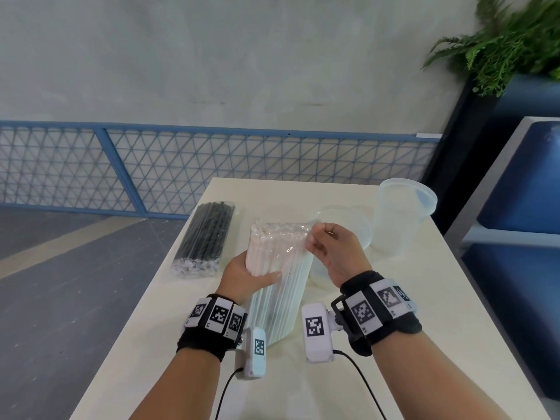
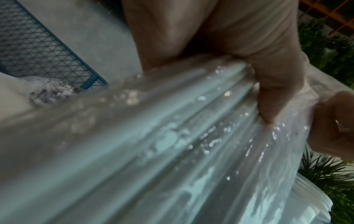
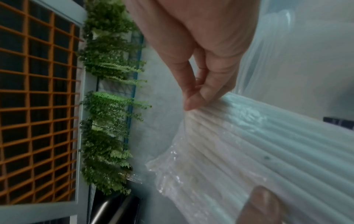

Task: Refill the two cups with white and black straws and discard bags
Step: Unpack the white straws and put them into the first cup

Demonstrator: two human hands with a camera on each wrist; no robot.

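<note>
A clear bag of white straws stands tilted on the cream table, its lower end resting on the tabletop. My left hand grips the bundle around its middle, thumb across the front. My right hand pinches the loose plastic at the bag's top right corner. A sealed bag of black straws lies flat at the table's left edge. One clear cup stands upright at the back right. A second clear cup lies partly hidden behind my right hand.
A blue mesh fence runs behind the table against a grey wall. A dark planter with ferns and blue cushioned seating stand to the right. The floor drops away left of the table.
</note>
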